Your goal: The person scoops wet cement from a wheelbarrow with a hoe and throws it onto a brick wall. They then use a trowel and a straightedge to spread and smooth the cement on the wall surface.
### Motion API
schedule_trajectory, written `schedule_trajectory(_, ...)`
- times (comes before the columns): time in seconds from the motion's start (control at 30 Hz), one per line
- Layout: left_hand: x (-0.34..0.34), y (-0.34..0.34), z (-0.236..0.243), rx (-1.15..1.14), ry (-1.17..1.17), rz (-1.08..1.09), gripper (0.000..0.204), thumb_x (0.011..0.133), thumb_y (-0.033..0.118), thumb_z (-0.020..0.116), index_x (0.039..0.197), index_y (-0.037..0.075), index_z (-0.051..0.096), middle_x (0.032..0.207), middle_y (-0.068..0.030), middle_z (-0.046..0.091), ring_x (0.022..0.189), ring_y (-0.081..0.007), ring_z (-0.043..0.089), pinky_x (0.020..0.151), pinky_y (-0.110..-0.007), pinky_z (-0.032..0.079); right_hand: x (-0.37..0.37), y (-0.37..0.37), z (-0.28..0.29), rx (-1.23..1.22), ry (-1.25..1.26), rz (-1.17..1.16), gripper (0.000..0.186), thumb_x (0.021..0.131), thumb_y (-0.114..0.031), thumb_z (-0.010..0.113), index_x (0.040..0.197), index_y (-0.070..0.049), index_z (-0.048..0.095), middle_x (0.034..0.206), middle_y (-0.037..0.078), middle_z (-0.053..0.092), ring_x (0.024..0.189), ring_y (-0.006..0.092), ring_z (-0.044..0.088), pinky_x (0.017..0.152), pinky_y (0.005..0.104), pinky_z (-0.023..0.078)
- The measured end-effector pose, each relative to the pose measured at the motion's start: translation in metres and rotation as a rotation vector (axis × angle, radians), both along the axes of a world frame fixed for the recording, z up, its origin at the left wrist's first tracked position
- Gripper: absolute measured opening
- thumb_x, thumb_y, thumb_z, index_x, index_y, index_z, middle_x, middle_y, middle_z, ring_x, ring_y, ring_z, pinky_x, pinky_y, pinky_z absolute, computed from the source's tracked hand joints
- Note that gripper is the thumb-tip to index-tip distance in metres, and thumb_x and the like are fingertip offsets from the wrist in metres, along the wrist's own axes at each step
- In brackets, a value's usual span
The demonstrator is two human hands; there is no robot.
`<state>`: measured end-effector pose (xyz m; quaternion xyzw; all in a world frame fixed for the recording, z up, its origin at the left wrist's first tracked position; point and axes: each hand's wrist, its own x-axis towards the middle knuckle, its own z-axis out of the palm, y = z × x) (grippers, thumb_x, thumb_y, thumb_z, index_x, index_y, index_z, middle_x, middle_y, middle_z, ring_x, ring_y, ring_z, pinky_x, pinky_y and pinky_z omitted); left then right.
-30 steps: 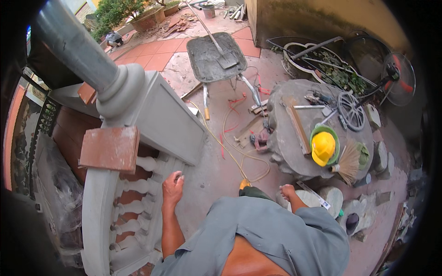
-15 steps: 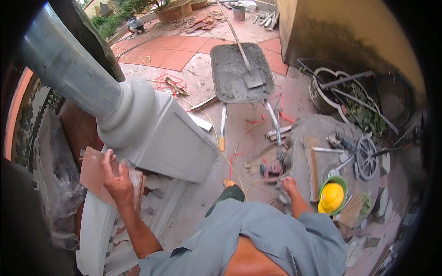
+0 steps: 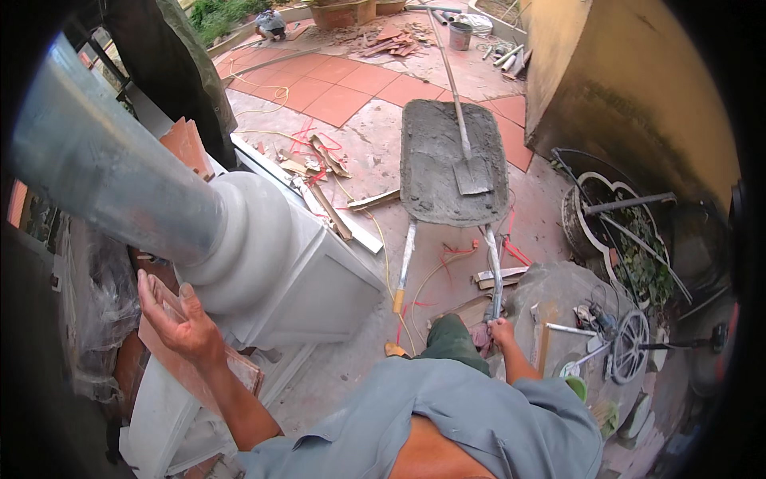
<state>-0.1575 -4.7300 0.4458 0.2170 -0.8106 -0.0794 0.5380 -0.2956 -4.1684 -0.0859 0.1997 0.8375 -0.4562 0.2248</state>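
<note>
My left hand (image 3: 183, 323) hovers over the stacked terracotta tiles (image 3: 243, 371), its fingers stretched out and holding nothing. The tiles rest on the pale balustrade (image 3: 163, 411) beside the grey column base (image 3: 311, 279). My right hand (image 3: 501, 330) is closed around the end of the right wheelbarrow handle (image 3: 495, 279). Ahead stands the wheelbarrow (image 3: 423, 188), its tray spread with wet grey mortar. A long-handled shovel (image 3: 472, 177) lies across the mortar. The left wheelbarrow handle (image 3: 404, 267), with a yellowish grip, is free of my hands.
Wood scraps (image 3: 329, 156) and yellow cord (image 3: 388, 263) litter the floor. To the right, a rough stone-like slab (image 3: 523, 307) bears tools and a grey wheel (image 3: 630, 345), near a planter (image 3: 578, 223) and yellow wall (image 3: 638, 96). Another person (image 3: 270, 24) crouches far off by the red paving.
I have moved forward, so the wheelbarrow appears closer. My right hand has closed on its right handle. My left hand has lifted from the tiles, fingers spread.
</note>
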Motion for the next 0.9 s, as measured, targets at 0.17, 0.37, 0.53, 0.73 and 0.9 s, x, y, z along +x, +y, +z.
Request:
schedule_trajectory(0.17, -0.029, -0.002, 0.0, -0.004, 0.034, 0.031, 0.058, 0.093, 0.031, 0.057, 0.135, -0.004, 0.04, 0.135, -0.0198, 0.047, 0.12, -0.0313, 0.049, 0.103, -0.041, 0.038, -0.121, -0.041, 0.003, 0.293, 0.031, 0.18, 0.035, 0.074, -0.037, 0.069, 0.083, -0.004, 0.065, 0.08, 0.018, 0.066, 0.075, 0.032, 0.064, 0.069, 0.0424, 0.049)
schedule_trajectory(0.37, -0.067, -0.014, -0.007, -0.054, 0.008, 0.428, 0.058, 0.092, 0.033, 0.058, 0.136, -0.002, 0.041, 0.137, -0.018, 0.046, 0.122, -0.0295, 0.049, 0.103, -0.041, 0.039, -0.284, -0.101, 0.038, 0.225, 0.127, 0.31, 0.032, 0.078, -0.035, 0.066, 0.086, -0.004, 0.064, 0.083, 0.018, 0.066, 0.08, 0.034, 0.064, 0.07, 0.0421, 0.049)
schedule_trajectory(0.53, -0.111, -0.038, -0.011, 0.066, 0.109, 0.786, 0.055, 0.091, 0.031, 0.062, 0.132, -0.001, 0.046, 0.13, -0.0201, 0.053, 0.116, -0.0287, 0.055, 0.098, -0.038, 0.044, -0.461, -0.141, 0.022, 0.237, 0.184, 0.316, 0.026, 0.08, -0.03, 0.064, 0.087, -0.005, 0.065, 0.084, 0.019, 0.067, 0.083, 0.0354, 0.065, 0.072, 0.0434, 0.05)
schedule_trajectory(0.73, -0.155, -0.049, -0.007, 0.078, -0.111, 1.272, 0.083, 0.083, 0.058, 0.061, 0.128, -0.009, 0.046, 0.122, -0.027, 0.056, 0.11, -0.0393, 0.056, 0.094, -0.041, 0.044, -0.645, -0.177, 0.003, 0.289, 0.278, 0.309, 0.027, 0.079, -0.031, 0.066, 0.094, -0.008, 0.068, 0.091, 0.016, 0.068, 0.088, 0.0328, 0.065, 0.077, 0.0412, 0.05)
schedule_trajectory(0.9, -0.146, -0.065, -0.009, -0.048, -0.238, 1.553, 0.084, 0.08, 0.061, 0.062, 0.123, -0.01, 0.05, 0.116, -0.0275, 0.059, 0.105, -0.0404, 0.057, 0.092, -0.044, 0.044, -0.747, -0.2, -0.013, 0.34, 0.282, 0.237, 0.036, 0.079, -0.034, 0.067, 0.102, -0.006, 0.065, 0.099, 0.017, 0.067, 0.094, 0.0333, 0.064, 0.082, 0.041, 0.049)
